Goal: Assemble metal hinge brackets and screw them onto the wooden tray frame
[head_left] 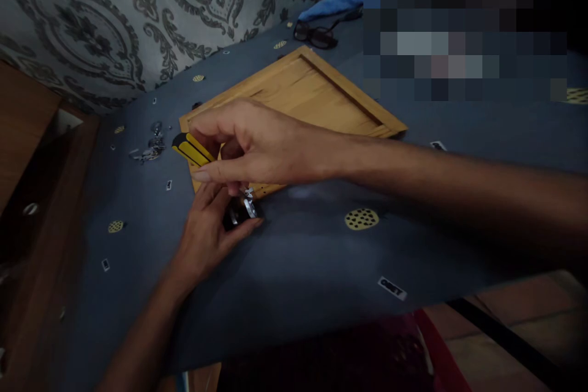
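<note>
**Striped tool over the board's near corner**

My right hand [257, 147] is clenched around a yellow-and-black striped tool [193, 150], and my fingers hide its tip. My left hand [206, 233] pinches a small black, shiny metal part [242, 211] just off the wooden board [312, 92], at its near edge.

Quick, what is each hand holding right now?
Left hand: closed on a small dark metal part.
Right hand: closed on a yellow-and-black tool.

Dim, bluish light; faint sheen on the blue cloth [298, 245] at centre, soft shadow under the right hand [257, 147]. Corners darken and bow (wide lens); pixelated block at 1 o'clock.
</note>
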Demonstrator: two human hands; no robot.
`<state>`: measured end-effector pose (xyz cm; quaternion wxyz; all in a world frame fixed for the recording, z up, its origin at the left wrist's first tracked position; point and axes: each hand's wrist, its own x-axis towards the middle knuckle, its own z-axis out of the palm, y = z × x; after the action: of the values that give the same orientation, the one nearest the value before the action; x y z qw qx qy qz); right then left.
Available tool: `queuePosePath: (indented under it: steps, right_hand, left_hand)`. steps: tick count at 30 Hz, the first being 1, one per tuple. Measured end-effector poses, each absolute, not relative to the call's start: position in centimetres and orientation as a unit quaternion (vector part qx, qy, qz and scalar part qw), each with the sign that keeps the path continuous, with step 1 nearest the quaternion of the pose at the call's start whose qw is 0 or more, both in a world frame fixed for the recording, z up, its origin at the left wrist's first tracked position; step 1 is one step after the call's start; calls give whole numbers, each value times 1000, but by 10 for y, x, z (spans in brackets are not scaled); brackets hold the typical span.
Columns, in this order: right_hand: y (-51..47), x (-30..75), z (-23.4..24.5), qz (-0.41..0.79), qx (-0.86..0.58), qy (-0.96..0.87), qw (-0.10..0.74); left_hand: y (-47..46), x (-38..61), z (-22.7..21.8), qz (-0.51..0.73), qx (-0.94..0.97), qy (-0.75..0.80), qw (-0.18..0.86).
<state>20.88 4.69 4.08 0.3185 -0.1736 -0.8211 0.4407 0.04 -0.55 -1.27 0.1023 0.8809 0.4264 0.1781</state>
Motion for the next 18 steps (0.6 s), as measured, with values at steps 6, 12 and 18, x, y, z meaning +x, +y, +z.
queuePosePath:
  steps: [6, 12, 18]
  right_hand:
    - [40, 207, 45, 401, -205, -822, 350]
    - [39, 202, 38, 351, -239, -823, 378]
    - [42, 204, 40, 350, -252, -808, 402]
  left_hand:
    - [-6, -1, -19, 197, 872, 436, 108]
    - [-6, 1, -16, 192, 869, 440, 124]
    - [-5, 2, -16, 203, 871, 428, 133]
